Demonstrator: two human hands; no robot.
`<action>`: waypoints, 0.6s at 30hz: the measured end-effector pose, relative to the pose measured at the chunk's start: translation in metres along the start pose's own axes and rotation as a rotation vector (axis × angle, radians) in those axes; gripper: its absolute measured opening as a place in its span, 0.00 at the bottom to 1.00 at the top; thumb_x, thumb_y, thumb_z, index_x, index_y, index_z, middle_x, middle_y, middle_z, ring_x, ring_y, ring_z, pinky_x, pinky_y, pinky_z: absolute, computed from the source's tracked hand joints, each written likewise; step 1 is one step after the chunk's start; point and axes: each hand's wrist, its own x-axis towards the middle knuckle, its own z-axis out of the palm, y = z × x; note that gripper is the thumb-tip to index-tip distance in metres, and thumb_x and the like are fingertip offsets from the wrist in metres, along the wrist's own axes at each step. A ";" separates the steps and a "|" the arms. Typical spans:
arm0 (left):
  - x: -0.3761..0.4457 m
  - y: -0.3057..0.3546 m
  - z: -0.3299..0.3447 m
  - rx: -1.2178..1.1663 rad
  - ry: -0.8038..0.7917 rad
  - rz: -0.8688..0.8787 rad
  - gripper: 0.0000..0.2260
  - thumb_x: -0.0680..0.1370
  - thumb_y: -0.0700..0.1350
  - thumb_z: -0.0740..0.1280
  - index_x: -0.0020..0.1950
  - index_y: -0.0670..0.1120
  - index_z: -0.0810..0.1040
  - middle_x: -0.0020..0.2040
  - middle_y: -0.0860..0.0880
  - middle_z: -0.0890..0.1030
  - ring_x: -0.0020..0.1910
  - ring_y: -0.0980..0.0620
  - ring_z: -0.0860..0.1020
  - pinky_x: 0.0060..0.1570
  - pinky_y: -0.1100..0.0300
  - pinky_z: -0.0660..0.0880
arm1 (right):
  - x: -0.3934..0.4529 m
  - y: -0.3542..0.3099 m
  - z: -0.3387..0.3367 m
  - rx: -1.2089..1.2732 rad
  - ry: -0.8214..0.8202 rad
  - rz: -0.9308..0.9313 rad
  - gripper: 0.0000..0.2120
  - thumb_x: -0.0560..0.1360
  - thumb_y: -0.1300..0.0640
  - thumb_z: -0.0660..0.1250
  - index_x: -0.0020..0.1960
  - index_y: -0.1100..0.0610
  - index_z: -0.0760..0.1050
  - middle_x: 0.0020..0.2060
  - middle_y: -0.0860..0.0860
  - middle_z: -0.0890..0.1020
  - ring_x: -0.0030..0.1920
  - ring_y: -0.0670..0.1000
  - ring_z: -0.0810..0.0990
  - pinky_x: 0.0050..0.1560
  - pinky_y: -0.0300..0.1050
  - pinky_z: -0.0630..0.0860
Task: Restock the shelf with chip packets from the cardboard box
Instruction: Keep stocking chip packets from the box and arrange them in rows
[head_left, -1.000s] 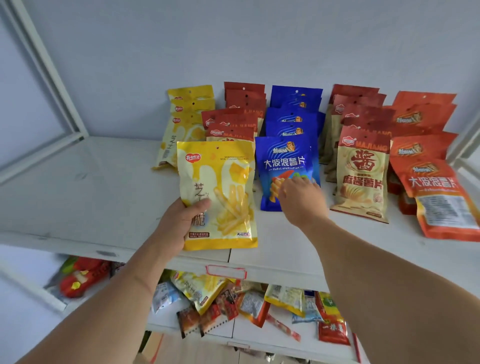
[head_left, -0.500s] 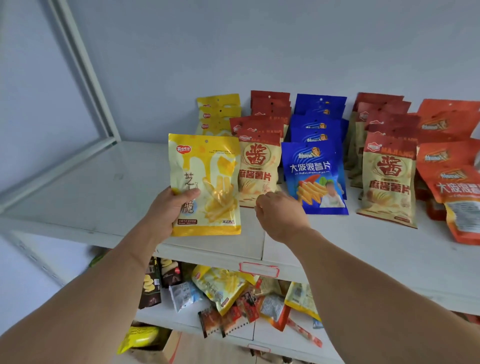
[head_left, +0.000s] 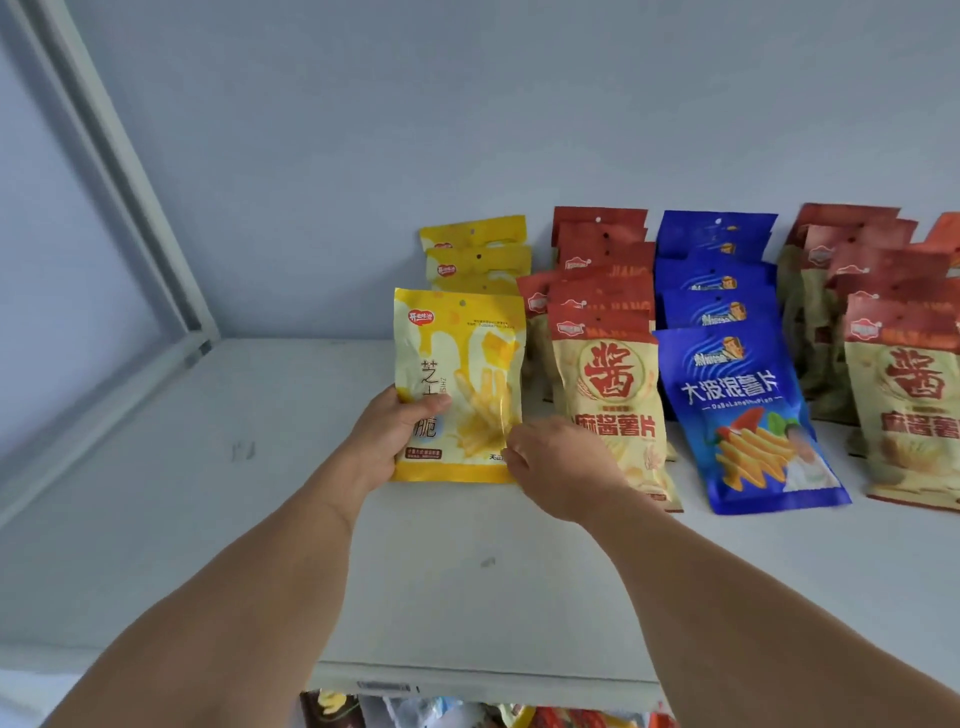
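A white shelf (head_left: 218, 519) fills most of the view, backed by a pale wall (head_left: 363, 130), with a white frame (head_left: 119, 171) slanting down to the shelf's rear left corner. The left half of the shelf board is bare apart from a few small marks. Along the rear edge, toward the right side, chip packets are stood in overlapping rows: a yellow row (head_left: 475, 249), a row of red-topped beige packets (head_left: 602, 291), a blue row (head_left: 717, 260), and a further red-topped row (head_left: 862, 270) at the right edge of the view. At the front of the second row a red-topped beige packet (head_left: 608, 384) is seen, and just beside it a blue packet (head_left: 748, 415) is laid leaning back, its lower edge nearest the shelf's front edge.

A yellow chip packet (head_left: 460, 384) is held upright in front of the yellow row, just beside the beige packet. The left hand (head_left: 387, 441) is curled round its lower left edge, the thumb laid across the printed face, so the grip is closed on the packet. The right hand (head_left: 558, 467) is placed at the packet's lower right corner, fingers bent toward it; whether the corner is pinched or only touched cannot be told.

Below the front edge, a strip of a lower shelf (head_left: 467, 714) with mixed snack packets is visible.
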 end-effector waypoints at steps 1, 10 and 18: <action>0.013 0.000 -0.003 0.030 -0.026 -0.008 0.20 0.71 0.42 0.78 0.61 0.44 0.80 0.54 0.41 0.86 0.52 0.40 0.85 0.57 0.38 0.80 | 0.007 -0.001 0.003 0.001 -0.010 0.018 0.12 0.83 0.50 0.57 0.45 0.55 0.73 0.41 0.49 0.74 0.44 0.53 0.72 0.40 0.44 0.65; 0.077 -0.010 -0.010 0.255 0.087 0.107 0.21 0.69 0.47 0.80 0.57 0.50 0.76 0.48 0.50 0.85 0.48 0.48 0.85 0.48 0.52 0.81 | 0.047 -0.003 0.030 -0.008 -0.128 0.138 0.12 0.81 0.51 0.57 0.47 0.55 0.75 0.45 0.50 0.78 0.47 0.54 0.76 0.45 0.46 0.73; 0.072 -0.010 -0.016 0.493 0.285 0.186 0.43 0.72 0.58 0.76 0.79 0.46 0.59 0.62 0.49 0.76 0.57 0.48 0.78 0.54 0.52 0.75 | 0.056 -0.014 0.029 -0.096 -0.153 0.201 0.13 0.82 0.51 0.55 0.49 0.55 0.76 0.45 0.51 0.78 0.49 0.55 0.77 0.44 0.46 0.71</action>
